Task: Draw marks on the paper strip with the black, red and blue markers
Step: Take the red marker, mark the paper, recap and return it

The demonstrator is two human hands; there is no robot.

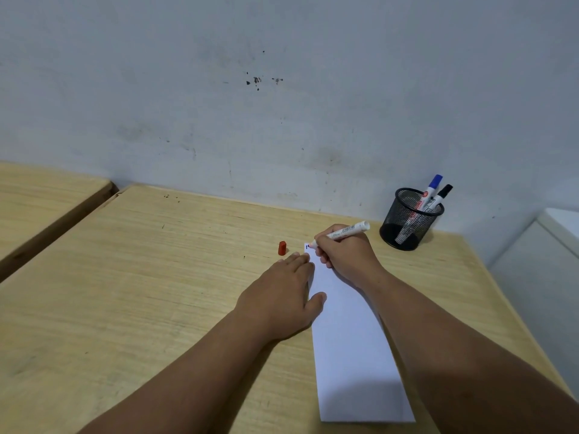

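Observation:
A long white paper strip (351, 339) lies on the wooden table (141, 277), running from the near edge away from me. My right hand (347, 255) grips an uncapped white-barrelled red marker (347, 230) with its tip on the strip's far left corner, beside a short dark blue mark (306, 246). My left hand (282, 296) rests flat, fingers on the table and thumb on the strip's left edge. The red cap (282, 248) stands on the table just left of the strip. The blue marker (431, 190) and the black marker (441, 195) stand capped in the mesh cup.
A black mesh pen cup (407, 227) stands at the table's far right, close to the grey wall (282, 89). A second wooden table (37, 198) sits at the left across a gap. A white surface (551, 245) lies beyond the right edge.

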